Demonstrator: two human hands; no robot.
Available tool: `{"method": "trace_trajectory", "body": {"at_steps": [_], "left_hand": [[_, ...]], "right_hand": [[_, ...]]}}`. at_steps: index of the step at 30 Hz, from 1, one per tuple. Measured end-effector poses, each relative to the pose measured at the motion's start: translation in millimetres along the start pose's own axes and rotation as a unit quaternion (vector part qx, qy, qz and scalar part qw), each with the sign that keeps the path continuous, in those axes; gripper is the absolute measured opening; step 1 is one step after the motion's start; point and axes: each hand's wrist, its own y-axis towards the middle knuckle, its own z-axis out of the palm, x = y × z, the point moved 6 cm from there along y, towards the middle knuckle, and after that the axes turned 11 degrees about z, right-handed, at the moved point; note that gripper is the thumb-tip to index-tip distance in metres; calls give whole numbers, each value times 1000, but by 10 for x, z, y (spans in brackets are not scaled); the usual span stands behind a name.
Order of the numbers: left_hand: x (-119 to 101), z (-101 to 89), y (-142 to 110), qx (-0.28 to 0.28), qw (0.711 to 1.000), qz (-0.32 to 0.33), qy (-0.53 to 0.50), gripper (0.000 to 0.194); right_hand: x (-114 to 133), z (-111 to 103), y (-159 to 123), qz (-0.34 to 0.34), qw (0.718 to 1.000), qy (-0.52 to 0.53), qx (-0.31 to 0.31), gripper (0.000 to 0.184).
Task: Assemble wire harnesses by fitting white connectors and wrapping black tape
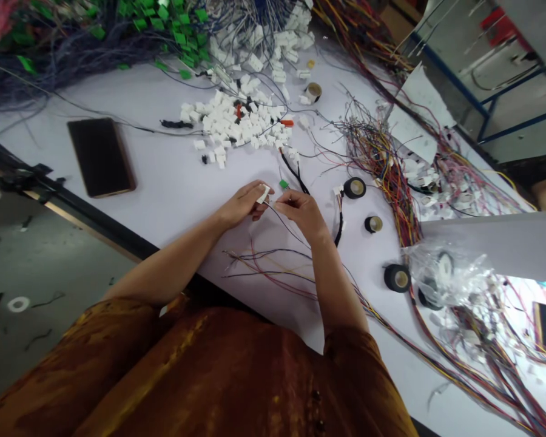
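Observation:
My left hand [242,205] grips a small white plastic connector [264,194] between thumb and fingers, above the white table sheet [182,200]. Close beside it, my right hand [301,212] pinches a thin wire [286,226] near the connector's end. Several loose coloured wires [273,273] trail down from the hands and spread over the sheet between my forearms. A black-sheathed wire pair [295,173] and a small green connector [283,184] lie just beyond my hands, not touching them.
A heap of white connectors [232,118] lies ahead, beside a dark tablet [101,156]. Rolls of black tape [355,188] and tangled wire bundles [377,164] stand to the right, with a clear plastic bag [446,273]. The table edge [86,224] runs left, above the floor.

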Motion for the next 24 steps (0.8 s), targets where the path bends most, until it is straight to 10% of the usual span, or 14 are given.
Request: {"method": "trace_trajectory", "body": {"at_steps": [6,24], "left_hand": [[12,26,-6,35,999,0,-5,40],[116,116,-32,33,998,-44,-31,31]], "right_hand": [[18,-56,-93,-71,981,-92,-154,18],[-56,-4,-238,-48,988,-53,-137,20]]}}
